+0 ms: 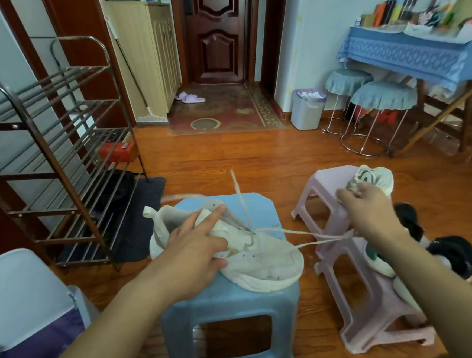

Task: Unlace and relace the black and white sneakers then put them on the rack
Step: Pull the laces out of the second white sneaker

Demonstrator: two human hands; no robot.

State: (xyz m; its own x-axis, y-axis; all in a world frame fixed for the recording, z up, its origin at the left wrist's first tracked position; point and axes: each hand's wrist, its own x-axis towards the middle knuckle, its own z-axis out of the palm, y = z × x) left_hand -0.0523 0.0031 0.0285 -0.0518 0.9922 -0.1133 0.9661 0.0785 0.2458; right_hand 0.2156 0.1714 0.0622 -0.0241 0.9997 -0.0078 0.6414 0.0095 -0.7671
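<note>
Your left hand presses the sneaker, toe pointing right; your right hand, farther right, pinches the lace taut.

Counted: two plastic stools, blue at lower centre, pink at lower right; two round covered stools at upper right; one metal rack at left; one bin.
</note>
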